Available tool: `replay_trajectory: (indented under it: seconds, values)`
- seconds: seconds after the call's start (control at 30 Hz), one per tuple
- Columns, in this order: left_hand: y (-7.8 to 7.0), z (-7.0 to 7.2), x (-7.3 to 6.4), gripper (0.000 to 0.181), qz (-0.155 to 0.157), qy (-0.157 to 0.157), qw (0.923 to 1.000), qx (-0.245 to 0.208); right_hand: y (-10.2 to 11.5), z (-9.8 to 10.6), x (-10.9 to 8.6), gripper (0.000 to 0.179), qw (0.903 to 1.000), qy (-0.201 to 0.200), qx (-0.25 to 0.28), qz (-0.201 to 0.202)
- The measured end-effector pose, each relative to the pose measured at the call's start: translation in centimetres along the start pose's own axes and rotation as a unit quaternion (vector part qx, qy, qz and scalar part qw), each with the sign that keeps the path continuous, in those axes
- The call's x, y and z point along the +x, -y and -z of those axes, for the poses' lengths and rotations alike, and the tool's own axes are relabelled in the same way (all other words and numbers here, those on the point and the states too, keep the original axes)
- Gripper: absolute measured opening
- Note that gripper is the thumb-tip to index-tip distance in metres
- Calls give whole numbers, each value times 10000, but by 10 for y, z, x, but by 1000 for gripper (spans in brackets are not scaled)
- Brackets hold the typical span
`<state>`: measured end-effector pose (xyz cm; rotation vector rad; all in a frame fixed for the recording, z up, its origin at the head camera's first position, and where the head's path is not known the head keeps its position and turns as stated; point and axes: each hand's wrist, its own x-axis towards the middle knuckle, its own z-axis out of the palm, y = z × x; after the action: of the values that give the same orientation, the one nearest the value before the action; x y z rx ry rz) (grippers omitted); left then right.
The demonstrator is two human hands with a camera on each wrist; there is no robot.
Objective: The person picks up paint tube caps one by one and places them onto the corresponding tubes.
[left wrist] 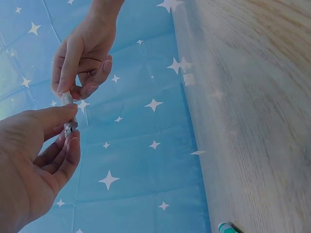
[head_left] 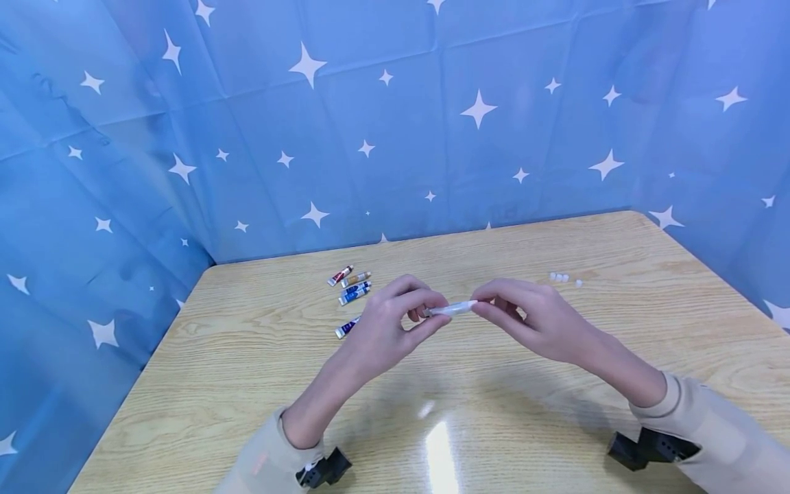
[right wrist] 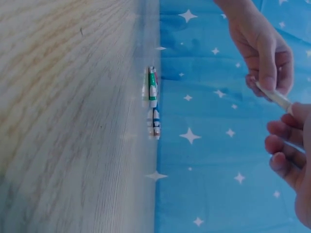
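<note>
Above the table, a slim whitish paint tube is held lengthwise between my two hands. My left hand pinches its flat, crimped end between thumb and fingers, as the left wrist view also shows. At the other, narrower end, the thumb and fingertips of my right hand grip the tube and hide its tip. In the right wrist view the pale barrel of the tube bridges the gap between the hands.
Several small paint tubes with coloured labels, among them a red one and a blue one, lie left of centre on the wooden table. Several small white pieces like caps sit at right. Behind hangs a blue star-patterned cloth.
</note>
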<state>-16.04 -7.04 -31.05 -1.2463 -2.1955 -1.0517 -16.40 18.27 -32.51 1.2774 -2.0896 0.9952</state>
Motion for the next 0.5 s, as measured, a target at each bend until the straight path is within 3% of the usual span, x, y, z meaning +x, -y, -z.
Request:
replay_trajectory:
  seconds: [0.13, 0.5]
  values:
    - [1, 0, 0, 10, 19, 10, 10000, 0, -1, 0, 1, 26, 9998, -105, -27, 137]
    - [3, 4, -6, 10, 213, 76, 9995, 237, -3, 0, 1, 27, 9998, -109, -38, 177]
